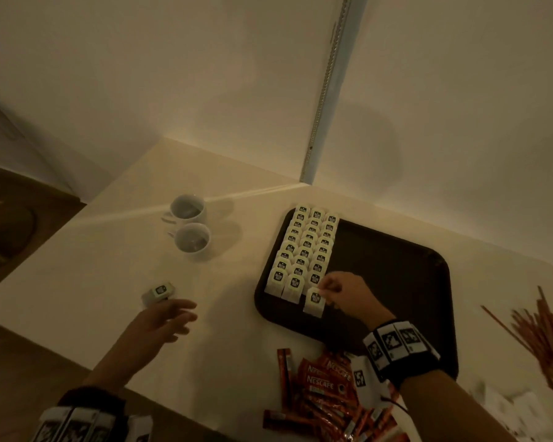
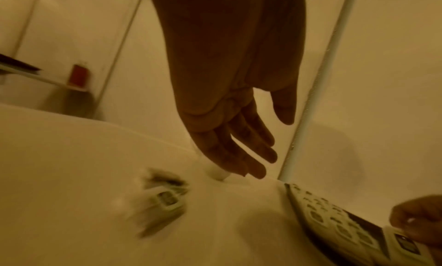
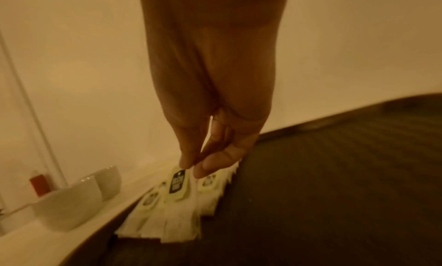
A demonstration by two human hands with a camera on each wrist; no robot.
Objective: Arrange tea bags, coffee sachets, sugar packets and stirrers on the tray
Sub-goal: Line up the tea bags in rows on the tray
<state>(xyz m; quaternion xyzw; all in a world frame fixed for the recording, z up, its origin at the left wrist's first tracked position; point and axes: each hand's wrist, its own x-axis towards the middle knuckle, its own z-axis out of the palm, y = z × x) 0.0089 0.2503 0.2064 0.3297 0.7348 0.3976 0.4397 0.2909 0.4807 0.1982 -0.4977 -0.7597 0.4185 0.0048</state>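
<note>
Head view: the right hand (image 1: 339, 291) pinches a tea bag (image 1: 314, 302) by its tag at the near end of the third row on the tray (image 1: 396, 282), its long axis running with the rows. The left hand (image 1: 166, 317), fingers spread and empty, hovers just short of the loose tea bags (image 1: 158, 292) on the table (image 1: 109, 266), clearly the nearer hand.

Left wrist view: those loose bags (image 2: 162, 200) lie below and left of the fingertips (image 2: 256, 172), blurred.

Right wrist view: only here thumb and forefinger visibly meet on the tag (image 3: 178, 179).

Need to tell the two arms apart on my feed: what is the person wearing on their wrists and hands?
Both hands are bare, no gloves or rings visible. The right wrist carries a black band ringed with white square tags printed with black block patterns, a thin dark cable trailing below it. The left wrist wears a similar tagged band, cut off by the frame edge.
</note>
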